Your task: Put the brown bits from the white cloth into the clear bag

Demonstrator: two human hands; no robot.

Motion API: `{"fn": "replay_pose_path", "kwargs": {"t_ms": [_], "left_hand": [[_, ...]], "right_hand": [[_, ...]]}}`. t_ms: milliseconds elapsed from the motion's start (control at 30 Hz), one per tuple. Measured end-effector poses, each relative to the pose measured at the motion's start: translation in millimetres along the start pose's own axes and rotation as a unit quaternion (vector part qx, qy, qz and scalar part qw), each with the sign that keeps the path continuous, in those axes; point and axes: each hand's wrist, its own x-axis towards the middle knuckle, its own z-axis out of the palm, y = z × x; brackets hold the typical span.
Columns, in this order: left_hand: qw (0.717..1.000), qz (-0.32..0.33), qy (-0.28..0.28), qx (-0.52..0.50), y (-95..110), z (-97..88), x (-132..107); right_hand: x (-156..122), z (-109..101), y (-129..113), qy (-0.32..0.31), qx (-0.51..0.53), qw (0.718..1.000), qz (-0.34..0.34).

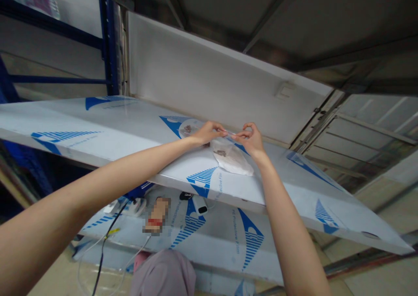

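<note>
Film-covered panel [98, 126] below; left hand [209, 132], right hand [250, 140], fingers pinching clear strip [230, 133].

Blue words "Protective Film" [235, 239] were printed on the film [222, 261] of the lower panel, same words partly showed on the upper panel [130, 126], too small elsewhere
</note>
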Motion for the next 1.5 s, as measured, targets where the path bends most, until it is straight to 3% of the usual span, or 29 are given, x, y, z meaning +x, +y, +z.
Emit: {"fn": "replay_pose_path", "kwargs": {"t_ms": [167, 467, 767, 1033, 1300, 1500], "left_hand": [[0.999, -0.018, 0.032, 0.031, 3.5, 0.4, 0.0], [0.997, -0.020, 0.065, 0.037, 10.0, -1.5, 1.7], [0.999, -0.025, 0.036, -0.008, 7.8, -1.3, -1.5], [0.999, -0.011, 0.045, 0.007, 7.6, -3.3, -0.2], [0.999, -0.012, 0.040, 0.000, 13.3, 3.5, -4.5], [0.996, -0.036, 0.020, -0.073, 7.2, 9.5, -3.3]], "right_hand": [[0.1, 4.3, -0.2, 0.011, 0.000, 1.000, -0.022], [-2.6, 2.0, -3.8, 0.000, 0.026, 1.000, 0.000], [-1.2, -0.9, -6.8, 0.001, 0.057, 0.997, 0.047], [-8.3, 4.1, -10.1, -0.027, 0.040, 0.999, 0.027], [-2.6, 7.0, -2.2, -0.012, 0.050, 0.999, 0.010], [-5.4, 6.8, -3.6, -0.014, 0.062, 0.998, 0.026]]}}
